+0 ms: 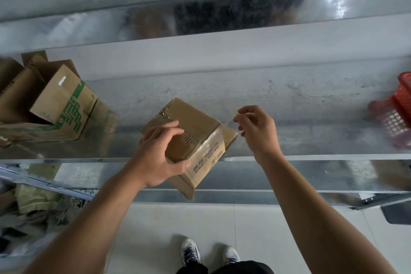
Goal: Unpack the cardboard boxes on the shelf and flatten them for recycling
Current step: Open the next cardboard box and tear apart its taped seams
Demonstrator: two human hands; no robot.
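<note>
As the small cardboard box (195,131) tilts over the front edge of the metal shelf (289,95), one loose flap on its underside points down toward the floor, and I cannot tell whether the box rests on the shelf or is only held. I see the left hand (162,153) gripping its near corner, fingers curled across the top and thumb pressed against the side that carries printed text and a barcode. The right hand (255,129) sits just beside the box's far right corner. Its thumb and forefinger pinch the end of a strip of clear tape (228,123) that runs back to the box edge, and its other fingers are loosely curled. To the left on the same shelf stands a larger open box with green print (60,104), flaps up, well apart from the small one. At the right edge of my feed a red basket (400,100) shows blurred. Below the shelf lie pale floor tiles (244,229) and a pair of sneakers (189,251).
</note>
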